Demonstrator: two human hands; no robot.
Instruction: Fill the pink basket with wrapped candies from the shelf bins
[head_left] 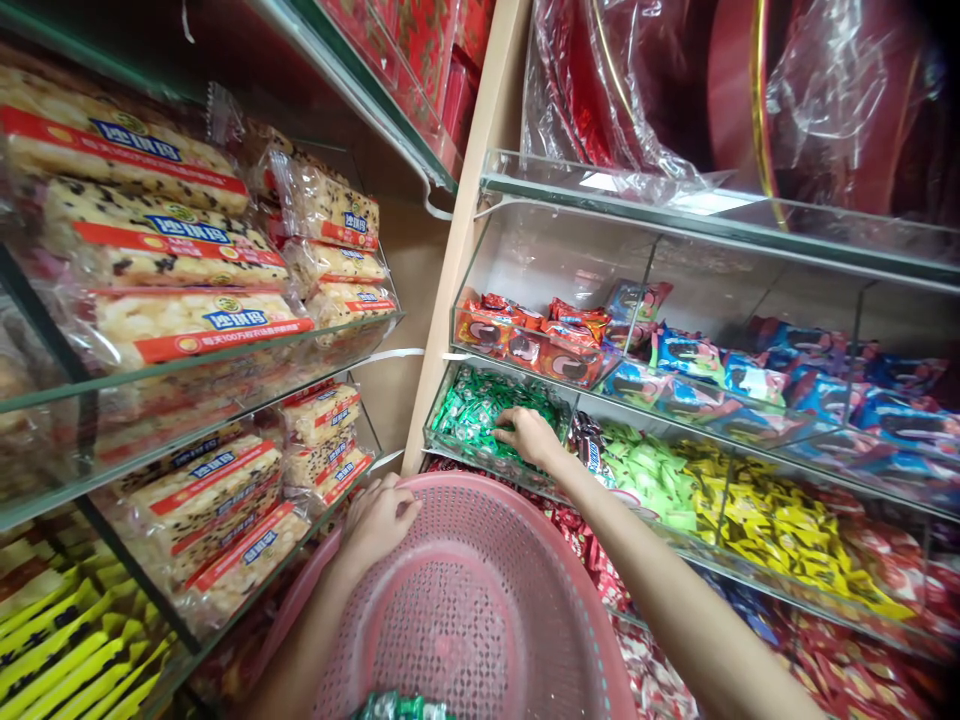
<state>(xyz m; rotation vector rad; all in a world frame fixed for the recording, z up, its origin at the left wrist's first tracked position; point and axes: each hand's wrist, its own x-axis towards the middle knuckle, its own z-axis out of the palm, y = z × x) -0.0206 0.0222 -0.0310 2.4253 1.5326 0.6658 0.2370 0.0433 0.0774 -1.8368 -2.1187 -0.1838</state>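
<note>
A pink perforated plastic basket (450,600) tilts towards me below the shelves. My left hand (381,520) is closed round its far left rim. Some green-wrapped candies (405,706) lie in the basket at the bottom edge of the view. My right hand (525,435) reaches into a glass shelf compartment over a heap of green-wrapped candies (469,400). Its fingers are loosely bent and apart, with the tips at the candies. No candy shows between them.
Packaged snack bars (202,320) fill the glass shelves on the left. Right of the green heap lie light green packets (649,470) and yellow packets (780,500). Glass edges (525,365) run above my right hand. A wooden post (457,260) separates the shelves.
</note>
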